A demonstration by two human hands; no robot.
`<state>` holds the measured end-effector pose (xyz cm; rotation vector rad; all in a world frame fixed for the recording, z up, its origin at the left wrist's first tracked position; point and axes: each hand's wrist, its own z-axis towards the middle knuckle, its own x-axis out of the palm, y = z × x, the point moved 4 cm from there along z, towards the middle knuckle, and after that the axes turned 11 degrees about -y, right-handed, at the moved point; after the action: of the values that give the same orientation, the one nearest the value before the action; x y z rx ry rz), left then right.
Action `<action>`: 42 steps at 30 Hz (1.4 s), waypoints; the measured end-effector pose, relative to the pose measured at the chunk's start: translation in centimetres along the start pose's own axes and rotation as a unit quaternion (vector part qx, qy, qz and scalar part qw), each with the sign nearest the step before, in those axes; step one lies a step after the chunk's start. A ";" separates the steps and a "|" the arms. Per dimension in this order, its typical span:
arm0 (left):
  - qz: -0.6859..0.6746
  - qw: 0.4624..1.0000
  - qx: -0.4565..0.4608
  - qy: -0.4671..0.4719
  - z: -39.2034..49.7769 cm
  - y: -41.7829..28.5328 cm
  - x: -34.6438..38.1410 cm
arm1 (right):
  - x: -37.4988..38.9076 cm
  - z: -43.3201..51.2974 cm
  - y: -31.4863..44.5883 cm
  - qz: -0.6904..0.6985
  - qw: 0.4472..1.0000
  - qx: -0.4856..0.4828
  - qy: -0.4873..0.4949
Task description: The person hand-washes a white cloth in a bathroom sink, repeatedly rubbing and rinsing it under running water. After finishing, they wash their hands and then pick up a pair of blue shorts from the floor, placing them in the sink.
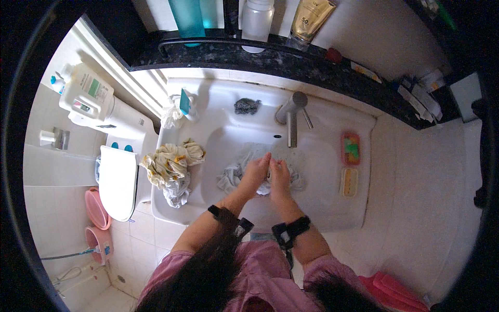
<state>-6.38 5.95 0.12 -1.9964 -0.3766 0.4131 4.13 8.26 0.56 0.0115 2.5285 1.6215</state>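
Observation:
My left hand (pixel 256 171) and my right hand (pixel 279 173) are close together over the sink basin (pixel 325 183), below the faucet (pixel 292 121). Their fingers are bunched around the upper part of a wet white cloth (pixel 234 176), which spreads in water on both sides of them. Most of what lies between the palms is hidden. On the sink's left rim rest a yellow-stained cream cloth (pixel 167 163) and, under it, a white cloth (pixel 177 193).
A dark scouring pad (pixel 247 106) lies behind the basin. A white tube (pixel 190 109) stands at the back left. Two soap dishes (pixel 350 148) (pixel 349 182) sit at the right. A dark stone shelf (pixel 218 54) holds bottles; a toilet (pixel 119 183) is at left.

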 end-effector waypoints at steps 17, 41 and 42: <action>0.100 0.994 -0.002 0.045 -2.3 -2.5 3.0 | -1.1 -0.3 1.8 0.007 0.995 -0.016 -0.096; 0.250 0.884 0.388 -0.075 -0.8 -3.0 0.6 | 0.8 0.5 -0.1 0.219 0.949 0.183 0.131; 0.279 0.893 0.339 -0.102 0.3 -2.3 -0.4 | -0.1 0.7 -0.1 0.076 0.984 0.136 0.085</action>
<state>-7.01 7.01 2.16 -1.3357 0.2195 0.9750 4.36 8.85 0.15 0.0994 2.9281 1.3639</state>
